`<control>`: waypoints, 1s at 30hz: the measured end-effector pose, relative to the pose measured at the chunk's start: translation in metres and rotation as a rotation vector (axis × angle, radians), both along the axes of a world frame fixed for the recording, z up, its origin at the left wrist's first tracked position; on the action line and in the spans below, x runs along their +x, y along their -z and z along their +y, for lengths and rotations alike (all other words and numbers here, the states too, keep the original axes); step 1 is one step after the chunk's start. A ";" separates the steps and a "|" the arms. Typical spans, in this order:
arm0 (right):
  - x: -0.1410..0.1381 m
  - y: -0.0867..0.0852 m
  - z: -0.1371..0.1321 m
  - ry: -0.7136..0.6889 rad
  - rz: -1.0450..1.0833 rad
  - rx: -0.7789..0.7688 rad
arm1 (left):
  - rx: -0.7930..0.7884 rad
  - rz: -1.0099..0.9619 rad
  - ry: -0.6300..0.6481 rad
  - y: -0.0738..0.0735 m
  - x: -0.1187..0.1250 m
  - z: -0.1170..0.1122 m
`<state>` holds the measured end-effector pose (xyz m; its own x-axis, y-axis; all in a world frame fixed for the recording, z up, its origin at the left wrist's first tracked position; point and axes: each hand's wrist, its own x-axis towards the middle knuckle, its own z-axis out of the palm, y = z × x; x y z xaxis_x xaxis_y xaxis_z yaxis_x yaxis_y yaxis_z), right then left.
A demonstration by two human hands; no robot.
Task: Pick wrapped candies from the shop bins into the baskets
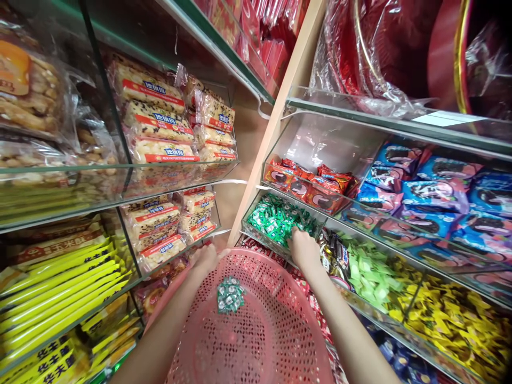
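My left hand (206, 260) grips the far rim of a pink perforated plastic basket (264, 336) held in front of me. A small pile of green wrapped candies (230, 295) lies in the basket. My right hand (304, 248) reaches into a clear bin of green wrapped candies (276, 218) on the right shelf, knuckles up, fingers curled down into the sweets and hidden among them.
Left glass shelves (120, 184) hold bagged rice crackers (158, 125) and yellow snack packs (60, 288). Right shelves hold orange biscuit packs (308, 184), blue cookie packs (436, 194), light green candies (370, 272) and yellow candies (452, 320). Red wrapped goods (380, 48) sit above.
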<state>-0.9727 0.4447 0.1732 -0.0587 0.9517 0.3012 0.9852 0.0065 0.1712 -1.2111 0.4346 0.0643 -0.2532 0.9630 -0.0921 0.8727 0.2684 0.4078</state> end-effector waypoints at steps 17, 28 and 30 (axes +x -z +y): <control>0.002 0.005 -0.002 -0.007 0.038 0.086 | 0.001 0.008 0.014 -0.003 0.001 -0.002; -0.013 0.016 -0.019 -0.503 0.821 0.025 | 0.001 0.011 0.008 0.000 0.000 -0.002; -0.021 0.027 -0.020 -0.543 1.057 -0.168 | 0.000 0.011 0.000 0.001 0.000 -0.002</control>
<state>-0.9932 0.4247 0.1463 -0.2633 0.9112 0.3168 0.4992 0.4097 -0.7635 -1.2115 0.4325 0.0634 -0.2538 0.9632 -0.0890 0.8772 0.2679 0.3984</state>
